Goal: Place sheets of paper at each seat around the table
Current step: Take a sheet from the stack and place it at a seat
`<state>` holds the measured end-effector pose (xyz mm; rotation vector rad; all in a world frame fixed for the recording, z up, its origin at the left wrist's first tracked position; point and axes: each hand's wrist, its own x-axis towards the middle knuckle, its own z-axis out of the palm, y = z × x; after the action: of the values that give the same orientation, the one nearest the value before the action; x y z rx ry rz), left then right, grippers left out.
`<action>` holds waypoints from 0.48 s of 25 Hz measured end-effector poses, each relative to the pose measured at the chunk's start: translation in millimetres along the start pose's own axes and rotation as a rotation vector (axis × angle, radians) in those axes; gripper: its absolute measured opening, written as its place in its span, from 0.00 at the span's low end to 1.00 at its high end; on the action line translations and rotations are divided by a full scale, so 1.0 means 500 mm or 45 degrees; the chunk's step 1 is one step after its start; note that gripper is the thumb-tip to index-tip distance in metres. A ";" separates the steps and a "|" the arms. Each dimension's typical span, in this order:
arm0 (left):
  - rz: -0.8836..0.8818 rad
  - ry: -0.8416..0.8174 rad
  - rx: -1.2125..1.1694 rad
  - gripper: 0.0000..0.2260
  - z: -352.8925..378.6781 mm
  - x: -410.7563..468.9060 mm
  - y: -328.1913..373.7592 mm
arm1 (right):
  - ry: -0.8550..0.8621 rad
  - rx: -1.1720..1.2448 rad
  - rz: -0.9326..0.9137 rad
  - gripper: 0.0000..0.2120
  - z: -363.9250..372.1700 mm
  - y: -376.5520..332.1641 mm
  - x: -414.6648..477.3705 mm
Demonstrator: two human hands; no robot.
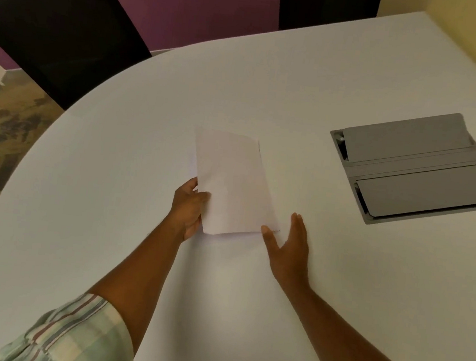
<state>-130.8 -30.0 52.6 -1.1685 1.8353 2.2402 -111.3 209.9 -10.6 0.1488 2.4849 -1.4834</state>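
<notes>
I'm gripping the paper stack (235, 184) in my left hand (188, 209), right hand (289, 249) spread open beside it; sheets are risking sliding apart on the slick worktop (111, 196).

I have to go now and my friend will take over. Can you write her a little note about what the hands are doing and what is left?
Left hand: fingers holding the left edge of the paper stack.
Right hand: open, empty, thumb by the stack's near right corner.
The stack is over the middle of the white table, left of the grey cable box.
Done: no sheet shows at any seat in view.
Left: put sheets at each seat, such as by the black chair.
</notes>
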 end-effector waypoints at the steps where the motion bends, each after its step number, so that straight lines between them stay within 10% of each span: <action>1: 0.013 -0.008 -0.045 0.22 0.010 -0.013 -0.006 | 0.097 0.190 0.125 0.43 -0.008 -0.013 -0.021; 7: 0.060 -0.159 -0.195 0.21 0.126 -0.144 -0.061 | 0.173 1.280 0.689 0.24 -0.094 -0.031 -0.117; 12: -0.030 -0.308 -0.247 0.21 0.235 -0.265 -0.131 | 0.378 1.285 0.637 0.09 -0.234 0.000 -0.177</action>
<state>-67.5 146.4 74.0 -0.8853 1.5388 2.4644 -44.2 315.7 65.4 1.1165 1.4188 -2.3782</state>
